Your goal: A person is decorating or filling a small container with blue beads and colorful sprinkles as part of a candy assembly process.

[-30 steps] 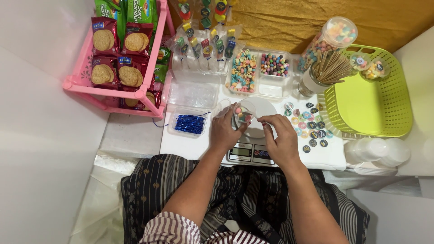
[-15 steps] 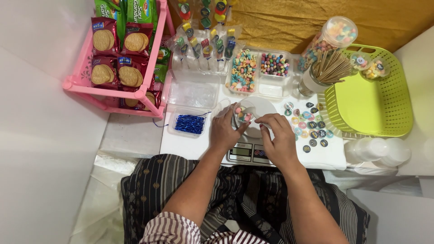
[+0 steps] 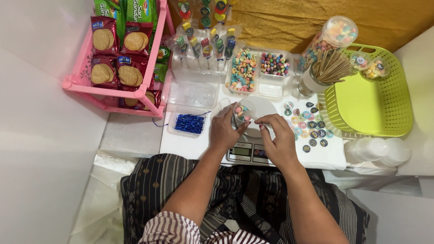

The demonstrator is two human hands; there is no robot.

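The left hand (image 3: 224,132) has its fingers curled round a small clear plastic cup of pastel candies (image 3: 242,114) above the white digital kitchen scale (image 3: 250,151) on the table, while the right hand's (image 3: 279,138) fingers pinch at its rim, so a slip there could tip the cup and scatter candies.

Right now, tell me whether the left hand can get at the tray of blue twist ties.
Probably yes. The left hand holds a small clear cup of candies over the scale, and the tray of blue twist ties sits just to its left, open-topped with nothing between. It would likely have to let go of the cup first.
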